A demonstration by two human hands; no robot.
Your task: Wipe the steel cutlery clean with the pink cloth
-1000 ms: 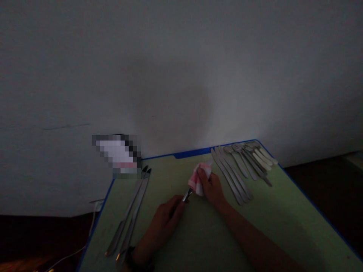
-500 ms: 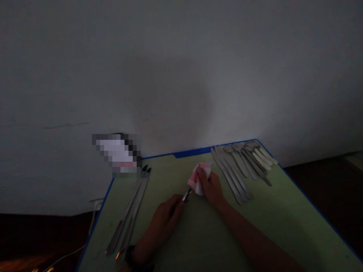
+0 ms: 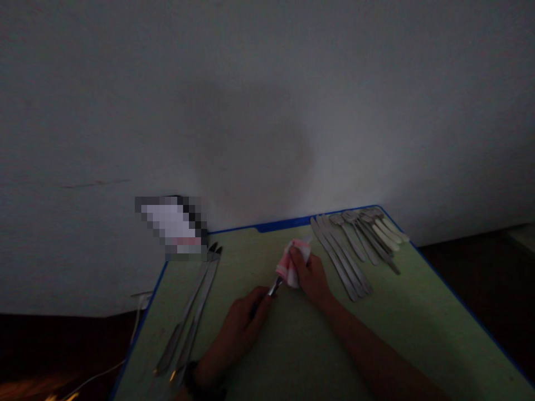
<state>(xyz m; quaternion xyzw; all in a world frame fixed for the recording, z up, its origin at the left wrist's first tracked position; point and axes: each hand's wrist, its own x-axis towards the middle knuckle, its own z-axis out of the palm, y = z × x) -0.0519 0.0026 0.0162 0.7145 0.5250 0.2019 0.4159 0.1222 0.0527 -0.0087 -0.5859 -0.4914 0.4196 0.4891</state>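
Observation:
My left hand [image 3: 244, 322] is closed round the handle of a metal knife [image 3: 276, 286] that points up and to the right. Wrapped round the knife's blade is a pink and white cloth [image 3: 291, 262], which my right hand [image 3: 311, 277] grips. The blade's tip shows just past the cloth. Both hands work over a green table top [image 3: 418, 323] with a blue edge, in dim light.
Two knives [image 3: 193, 309] lie side by side at the table's left. A row of several knives and spoons [image 3: 355, 245] lies at the far right. A blurred box [image 3: 172, 227] stands at the far left corner against the white wall. A white cable [image 3: 104, 374] hangs at the left.

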